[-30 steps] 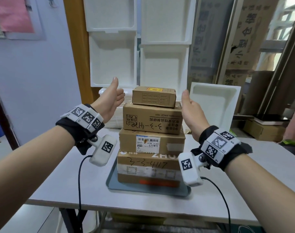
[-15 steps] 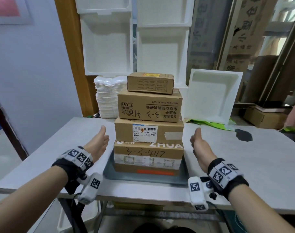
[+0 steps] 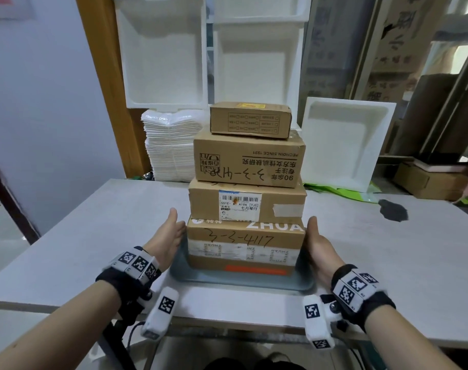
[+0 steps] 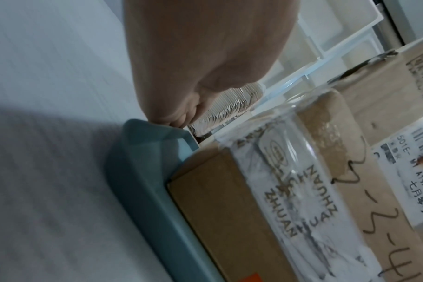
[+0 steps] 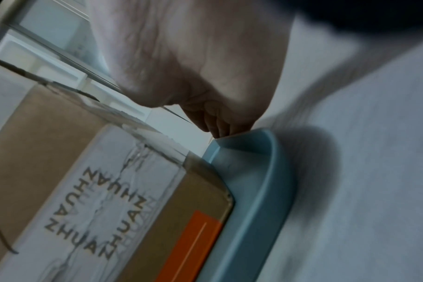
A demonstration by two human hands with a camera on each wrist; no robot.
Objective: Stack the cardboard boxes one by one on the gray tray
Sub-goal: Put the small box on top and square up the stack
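Four cardboard boxes stand stacked on the gray tray [image 3: 240,283] near the table's front edge: a large bottom box [image 3: 243,244], a labelled box [image 3: 246,201], a printed box [image 3: 248,161] and a small top box [image 3: 250,120]. My left hand [image 3: 168,239] sits at the tray's left side and my right hand [image 3: 319,244] at its right side, both thumbs pointing up beside the bottom box. In the left wrist view the fingers [image 4: 172,120] curl onto the tray [image 4: 143,171] rim. In the right wrist view the fingers [image 5: 220,129] curl onto the tray [image 5: 261,181] rim.
The white table [image 3: 94,222] has a dark patch [image 3: 393,209] at the right. Behind the stack are a pile of white sheets [image 3: 171,150], white foam trays [image 3: 163,54] against the wall, a leaning foam tray [image 3: 345,145] and a cardboard box [image 3: 427,180].
Both hands have come down from beside the top of the stack to the tray's two sides, and their fingers now lie on the rim. The stack has not moved.
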